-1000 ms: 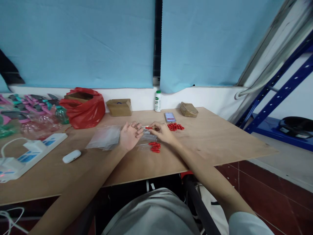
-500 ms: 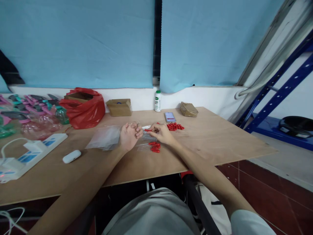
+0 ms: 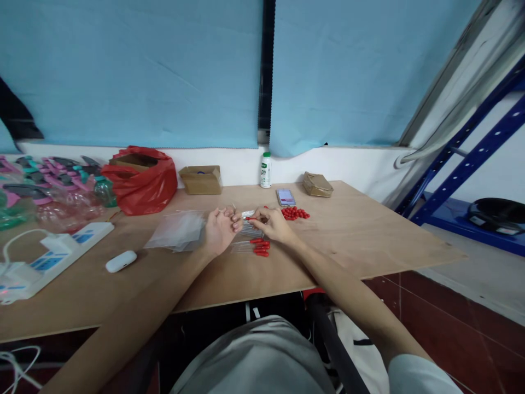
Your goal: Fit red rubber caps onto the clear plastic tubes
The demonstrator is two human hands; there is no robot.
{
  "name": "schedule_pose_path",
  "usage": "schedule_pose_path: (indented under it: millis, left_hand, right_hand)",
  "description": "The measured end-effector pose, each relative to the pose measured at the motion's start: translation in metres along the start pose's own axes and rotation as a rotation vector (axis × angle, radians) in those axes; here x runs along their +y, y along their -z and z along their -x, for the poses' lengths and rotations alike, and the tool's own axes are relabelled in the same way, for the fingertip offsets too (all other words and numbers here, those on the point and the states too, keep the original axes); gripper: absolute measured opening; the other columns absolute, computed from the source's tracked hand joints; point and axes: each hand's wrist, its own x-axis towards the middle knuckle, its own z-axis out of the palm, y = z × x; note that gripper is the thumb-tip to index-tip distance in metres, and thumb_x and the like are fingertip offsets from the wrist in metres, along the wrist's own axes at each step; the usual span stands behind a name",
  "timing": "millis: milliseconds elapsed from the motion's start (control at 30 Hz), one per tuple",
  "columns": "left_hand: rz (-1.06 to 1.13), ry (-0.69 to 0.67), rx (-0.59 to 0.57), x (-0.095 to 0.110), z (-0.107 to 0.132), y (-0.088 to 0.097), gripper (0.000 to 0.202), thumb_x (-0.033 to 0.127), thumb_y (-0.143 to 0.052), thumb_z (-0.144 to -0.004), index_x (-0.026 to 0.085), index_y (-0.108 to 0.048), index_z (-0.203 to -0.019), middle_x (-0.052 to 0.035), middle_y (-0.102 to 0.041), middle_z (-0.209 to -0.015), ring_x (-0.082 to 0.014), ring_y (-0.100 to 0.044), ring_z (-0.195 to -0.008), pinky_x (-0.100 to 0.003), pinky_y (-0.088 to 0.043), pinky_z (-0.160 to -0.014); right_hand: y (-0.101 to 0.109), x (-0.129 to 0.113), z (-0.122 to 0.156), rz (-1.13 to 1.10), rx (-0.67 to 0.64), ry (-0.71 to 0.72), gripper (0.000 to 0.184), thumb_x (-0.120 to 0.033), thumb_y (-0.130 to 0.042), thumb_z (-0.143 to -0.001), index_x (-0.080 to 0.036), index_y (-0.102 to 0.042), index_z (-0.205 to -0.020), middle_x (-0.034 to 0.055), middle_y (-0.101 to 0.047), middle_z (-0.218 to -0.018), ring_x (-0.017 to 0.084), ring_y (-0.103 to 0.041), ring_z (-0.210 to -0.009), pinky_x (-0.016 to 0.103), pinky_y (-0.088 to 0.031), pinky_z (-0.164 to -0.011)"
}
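My left hand (image 3: 221,231) is palm up with its fingers curled around a thin clear tube, mostly hidden; only a faint end shows above the fingertips. Between the thumb and fingers of my right hand (image 3: 274,224) is a red rubber bulb (image 3: 250,218), its end pointing at my left fingertips. Whether bulb and tube touch cannot be made out. Below the hands lie several droppers (image 3: 261,247), clear tubes with red bulbs on them. Loose clear tubes (image 3: 255,232) lie just behind these. A pile of loose red bulbs (image 3: 295,213) sits beyond my right hand.
Clear plastic bags (image 3: 174,232) lie left of my left hand. Farther left are a white earbud case (image 3: 121,261), a power strip (image 3: 88,235), a red bag (image 3: 143,183) and spray bottles (image 3: 53,210). A phone (image 3: 286,197), a white bottle (image 3: 266,171) and cardboard boxes (image 3: 200,180) stand behind.
Both hands stay close together in nearly the same pose, the red bulb still between my right fingers. The view has shifted very slightly.
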Motion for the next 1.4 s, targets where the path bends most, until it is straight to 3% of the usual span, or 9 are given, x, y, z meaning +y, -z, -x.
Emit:
schedule_pose_path:
  millis: [133,267,400,633,800,967,1233,1400]
  left_hand:
    - [0.112,0.008,0.049,0.003,0.001,-0.002,0.034,0.044,-0.044,-0.099,0.019,-0.043,-0.076,-0.0023,-0.043,-0.076,-0.013,-0.043,-0.06,-0.025,-0.039,-0.054]
    - [0.151,0.028,0.026,0.005,0.002,-0.004,0.034,0.043,-0.041,-0.1,0.019,-0.043,-0.076,-0.0035,-0.044,-0.077,-0.0144,-0.044,-0.061,-0.027,-0.041,-0.056]
    - [0.17,0.023,0.034,0.009,0.001,-0.005,0.036,0.044,-0.038,-0.1,0.02,-0.041,-0.075,-0.0033,-0.044,-0.074,-0.0149,-0.043,-0.059,-0.028,-0.04,-0.054]
    - [0.051,-0.01,0.02,0.012,0.0,0.001,0.038,0.047,-0.035,-0.101,0.02,-0.044,-0.076,-0.0002,-0.04,-0.07,-0.0131,-0.037,-0.053,-0.026,-0.037,-0.053]
    - [-0.006,-0.05,-0.011,0.01,-0.001,0.003,0.039,0.045,-0.029,-0.103,0.019,-0.05,-0.084,-0.0039,-0.049,-0.079,-0.0143,-0.043,-0.057,-0.027,-0.037,-0.053]
    - [0.032,-0.026,0.026,0.009,-0.001,0.002,0.038,0.047,-0.032,-0.102,0.02,-0.047,-0.08,-0.0048,-0.051,-0.083,-0.0143,-0.044,-0.058,-0.027,-0.038,-0.053]
    - [0.106,0.013,0.047,0.01,0.001,-0.001,0.036,0.045,-0.035,-0.101,0.02,-0.041,-0.075,-0.0026,-0.043,-0.075,-0.015,-0.043,-0.059,-0.027,-0.039,-0.053]
    - [0.128,0.038,0.02,0.009,0.0,0.0,0.034,0.042,-0.036,-0.101,0.019,-0.042,-0.076,-0.0038,-0.044,-0.078,-0.0151,-0.045,-0.062,-0.027,-0.04,-0.055]
  right_hand:
    - [-0.002,0.004,-0.002,-0.08,-0.002,0.012,0.025,-0.041,-0.066,-0.096,-0.016,-0.068,-0.092,0.0032,-0.073,-0.078,0.016,-0.067,-0.069,0.026,-0.051,-0.07]
    - [-0.002,0.007,-0.004,-0.095,0.003,0.015,0.027,-0.043,-0.069,-0.094,-0.016,-0.069,-0.095,0.0035,-0.073,-0.081,0.015,-0.066,-0.071,0.026,-0.05,-0.069]
    - [0.0,0.005,-0.006,-0.065,-0.03,0.013,0.03,-0.045,-0.07,-0.093,-0.016,-0.068,-0.101,0.0003,-0.069,-0.074,0.014,-0.062,-0.066,0.025,-0.048,-0.067]
    - [-0.001,-0.004,-0.003,-0.151,-0.228,-0.06,0.041,-0.049,-0.045,-0.106,-0.017,-0.061,-0.087,0.0018,-0.069,-0.076,0.012,-0.06,-0.059,0.024,-0.046,-0.061]
    - [-0.003,-0.002,-0.003,-0.169,-0.198,-0.072,0.031,-0.048,-0.056,-0.101,-0.018,-0.06,-0.093,-0.0002,-0.066,-0.073,0.012,-0.058,-0.059,0.023,-0.044,-0.06]
    - [-0.004,0.001,-0.003,-0.114,-0.147,-0.06,0.031,-0.049,-0.062,-0.097,-0.019,-0.057,-0.095,-0.0035,-0.06,-0.068,0.012,-0.056,-0.062,0.023,-0.042,-0.062]
    - [-0.002,-0.002,-0.002,-0.003,-0.23,0.014,0.035,-0.044,-0.046,-0.107,-0.018,-0.059,-0.086,0.0005,-0.066,-0.074,0.012,-0.056,-0.062,0.024,-0.041,-0.065]
    - [0.0,-0.006,-0.001,0.066,-0.197,0.081,0.034,-0.04,-0.045,-0.108,-0.019,-0.058,-0.085,0.0004,-0.064,-0.071,0.014,-0.059,-0.065,0.025,-0.041,-0.069]
